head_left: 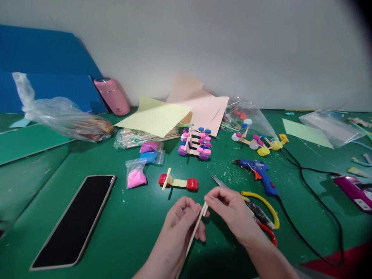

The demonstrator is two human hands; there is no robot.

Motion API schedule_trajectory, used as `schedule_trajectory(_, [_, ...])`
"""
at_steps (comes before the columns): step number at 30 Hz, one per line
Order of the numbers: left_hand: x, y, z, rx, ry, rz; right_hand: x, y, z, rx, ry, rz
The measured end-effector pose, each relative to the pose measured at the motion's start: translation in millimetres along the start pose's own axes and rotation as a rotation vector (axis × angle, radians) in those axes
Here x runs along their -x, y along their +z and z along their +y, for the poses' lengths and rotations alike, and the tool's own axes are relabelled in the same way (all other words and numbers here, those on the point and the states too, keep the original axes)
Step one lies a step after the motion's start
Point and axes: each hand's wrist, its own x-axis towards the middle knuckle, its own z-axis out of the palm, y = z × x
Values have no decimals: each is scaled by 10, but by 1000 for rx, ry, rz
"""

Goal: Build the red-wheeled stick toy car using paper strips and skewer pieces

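My left hand [186, 219] is closed around a long thin wooden stick [192, 237] that slants down to the bottom edge. With thumb and fingers pinched, my right hand [226, 207] holds a short piece of stick [205, 208] alongside the long one's upper end. Beyond my hands stands a small scooter model [178, 183] with red wheels and a pale crossbar. Partly behind my right hand lie pliers [273, 205] with one yellow and one red handle, their tips pointing left.
A blue glue gun [258, 170] rests at right, its black cord curving to a purple power strip [353, 190]. Several finished scooter models [196, 145] stand farther back. A phone [74, 221] lies at left, near a bag of pink clay [136, 176]. A pink bottle [112, 96] leans at the back.
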Motion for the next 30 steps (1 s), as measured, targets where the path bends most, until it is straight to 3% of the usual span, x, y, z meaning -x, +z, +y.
schedule_trajectory(6, [-9,6,-32,-253,54,25,4,55,2,65,-56,37])
schedule_trajectory(15, [-28,-43,-31,-181,70,72,22,100,67,127,-169,29])
schedule_trajectory(30, [-24,-14,-27,-158,64,61,17,103,78,79,-149,22])
